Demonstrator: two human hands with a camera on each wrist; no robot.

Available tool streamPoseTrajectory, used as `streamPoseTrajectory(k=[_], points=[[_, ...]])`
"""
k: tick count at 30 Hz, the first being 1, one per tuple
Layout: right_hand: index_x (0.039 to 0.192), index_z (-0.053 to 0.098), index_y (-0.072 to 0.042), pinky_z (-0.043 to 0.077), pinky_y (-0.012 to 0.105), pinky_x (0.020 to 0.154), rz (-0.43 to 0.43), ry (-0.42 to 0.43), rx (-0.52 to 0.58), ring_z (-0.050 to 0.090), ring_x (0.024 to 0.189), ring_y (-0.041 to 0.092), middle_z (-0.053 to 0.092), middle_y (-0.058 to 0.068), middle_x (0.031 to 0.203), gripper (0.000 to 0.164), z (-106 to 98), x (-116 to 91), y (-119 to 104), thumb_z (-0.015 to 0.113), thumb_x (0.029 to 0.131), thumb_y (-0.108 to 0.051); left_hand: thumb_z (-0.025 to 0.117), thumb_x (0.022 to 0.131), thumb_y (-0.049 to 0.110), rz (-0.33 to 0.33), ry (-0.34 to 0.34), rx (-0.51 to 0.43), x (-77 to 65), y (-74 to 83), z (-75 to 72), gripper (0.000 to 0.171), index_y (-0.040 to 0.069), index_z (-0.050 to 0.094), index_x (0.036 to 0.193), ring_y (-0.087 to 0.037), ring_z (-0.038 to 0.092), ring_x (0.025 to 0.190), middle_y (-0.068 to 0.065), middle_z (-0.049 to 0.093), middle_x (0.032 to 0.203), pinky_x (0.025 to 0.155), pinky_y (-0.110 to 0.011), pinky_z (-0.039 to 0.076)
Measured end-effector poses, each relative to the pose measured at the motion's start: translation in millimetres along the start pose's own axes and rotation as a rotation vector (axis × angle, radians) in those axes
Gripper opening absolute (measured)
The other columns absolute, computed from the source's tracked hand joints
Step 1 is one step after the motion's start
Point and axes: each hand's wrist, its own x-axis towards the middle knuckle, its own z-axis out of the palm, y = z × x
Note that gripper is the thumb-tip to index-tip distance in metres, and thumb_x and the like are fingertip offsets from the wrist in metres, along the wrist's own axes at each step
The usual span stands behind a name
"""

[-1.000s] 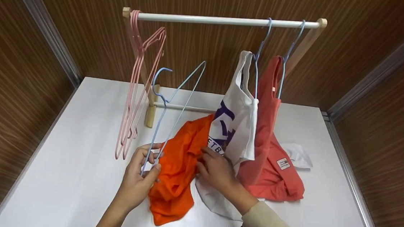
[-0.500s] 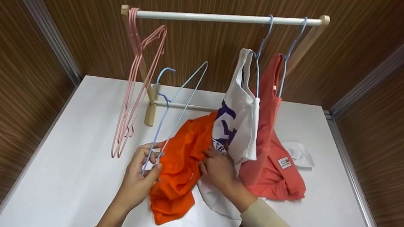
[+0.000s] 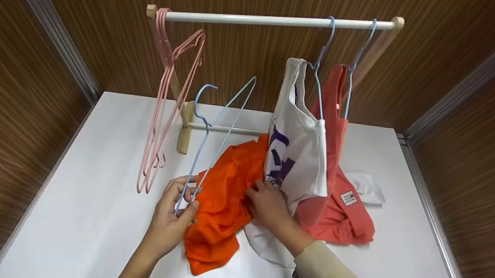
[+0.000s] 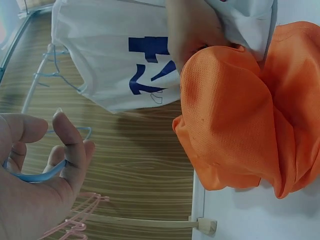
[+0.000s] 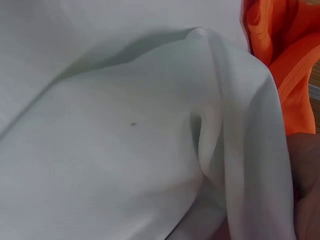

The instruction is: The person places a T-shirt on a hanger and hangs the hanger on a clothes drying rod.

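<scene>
My left hand [image 3: 170, 223] holds a light blue wire hanger [image 3: 194, 163] by its lower end, hook pointing up. In the left wrist view that hanger [image 4: 37, 177] lies across the curled fingers. My right hand [image 3: 270, 205] grips the right side of a crumpled orange garment [image 3: 225, 190], its fingertips partly hidden in the cloth. The garment lies bunched between both hands, just behind the hanger. Close above the right hand hangs a white sleeveless top [image 3: 301, 161] with purple print; its cloth [image 5: 125, 140] fills much of the right wrist view.
A white rail [image 3: 248, 19] on wooden end frames spans the back. Several pink hangers [image 3: 157, 105] hang at its left end. Right of the white top hangs a coral garment [image 3: 347, 213], its lower part on the table [image 3: 94, 180]. A small white piece [image 3: 367, 188] lies behind it.
My right hand has shifted slightly right, drawing the orange garment's right side with it. The hanging white top has been nudged and turned a little. My left hand and hanger stay nearly still.
</scene>
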Motion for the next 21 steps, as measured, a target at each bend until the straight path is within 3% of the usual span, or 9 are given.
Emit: streamPoseTrajectory(k=[1,3,10,16,21], points=[[0.103,0.071,-0.022,0.052,0.043,0.065,0.012,0.017,0.038,0.058,0.088,0.027,0.056,0.005,0.099,0.011,-1,0,0,0.069,0.093,-0.026,0.057,0.096,-0.006,-0.007,-0.004,0.004,-0.5,0.1,-0.4,0.015,0.002,0.044,0.095,-0.029,0.055,0.115,-0.006,0.048,0.139,0.059,-0.036,0.058],[0.098,0.067,-0.019,0.051,0.040,0.066,0.038,0.037,0.121,0.058,0.081,0.025,0.055,0.002,0.093,0.012,-3,1,1,0.067,0.094,-0.031,0.057,0.097,-0.004,-0.017,-0.011,0.008,-1.5,0.2,-1.4,0.015,0.002,0.044,0.094,-0.028,0.055,0.115,-0.008,0.047,0.140,0.060,-0.036,0.058],[0.094,0.064,-0.019,0.050,0.029,0.070,0.143,0.040,0.526,0.057,0.075,0.013,0.060,-0.006,0.083,0.009,-16,12,3,0.066,0.096,-0.028,0.061,0.097,0.001,-0.016,-0.011,0.009,-5.3,1.3,-5.5,0.012,0.004,0.051,0.102,-0.029,0.058,0.110,-0.008,0.048,0.140,0.056,-0.036,0.057],[0.096,0.067,-0.018,0.048,0.024,0.059,0.216,0.041,0.817,0.054,0.063,0.010,0.061,-0.006,0.079,0.008,-41,25,0,0.068,0.095,-0.026,0.054,0.100,0.000,0.103,-0.058,0.061,-6.9,3.7,-11.6,0.030,0.012,0.059,0.127,-0.023,0.059,0.113,-0.008,0.051,0.135,0.051,-0.035,0.055],[0.098,0.066,-0.010,0.047,0.023,0.065,0.275,0.069,1.068,0.056,0.074,0.015,0.062,0.001,0.086,0.006,-65,37,-8,0.067,0.094,-0.015,0.048,0.098,-0.010,0.206,-0.155,0.092,-10.3,10.6,-22.5,0.039,0.012,0.060,0.129,-0.018,0.059,0.111,-0.013,0.052,0.133,0.047,-0.031,0.052]])
